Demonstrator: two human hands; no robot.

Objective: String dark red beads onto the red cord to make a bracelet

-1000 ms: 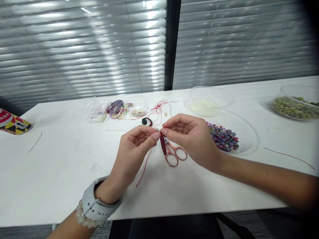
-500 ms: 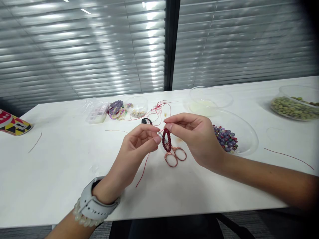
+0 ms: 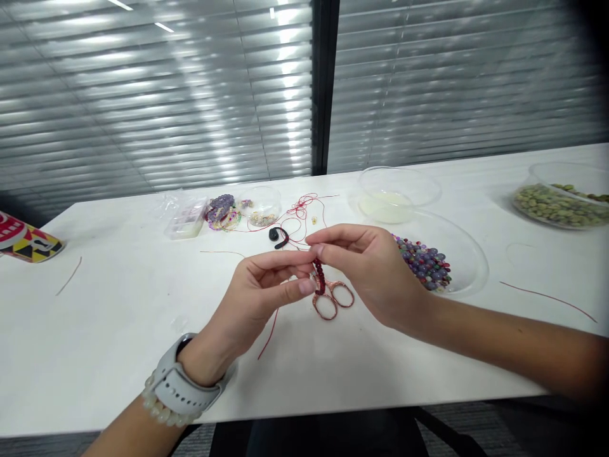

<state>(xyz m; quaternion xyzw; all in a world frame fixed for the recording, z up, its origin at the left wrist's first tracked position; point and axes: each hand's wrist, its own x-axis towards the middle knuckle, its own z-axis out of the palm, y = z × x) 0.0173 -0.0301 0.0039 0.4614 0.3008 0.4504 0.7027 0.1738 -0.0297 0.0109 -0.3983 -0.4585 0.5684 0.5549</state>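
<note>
A small loop of dark red beads hangs between my two hands. My right hand pinches its top between thumb and index finger. My left hand is closed at the loop's left side, its thumb against the beads and its index fingertip meeting my right fingertips. Left-hand fingers hide part of the loop. Just below and behind lie copper-coloured scissors, handles towards me. A red cord end trails on the table below my left hand.
Beyond my hands lie a black earphone and tangled red cord. A clear dish of mixed beads stands right, with a tub of green beads or seeds farther off. Purple bracelets lie back left; a can lies far left.
My left hand has moved right and closed on the side of the beaded loop, now covering part of it. My right hand keeps its pinch, slightly lower and to the left.
</note>
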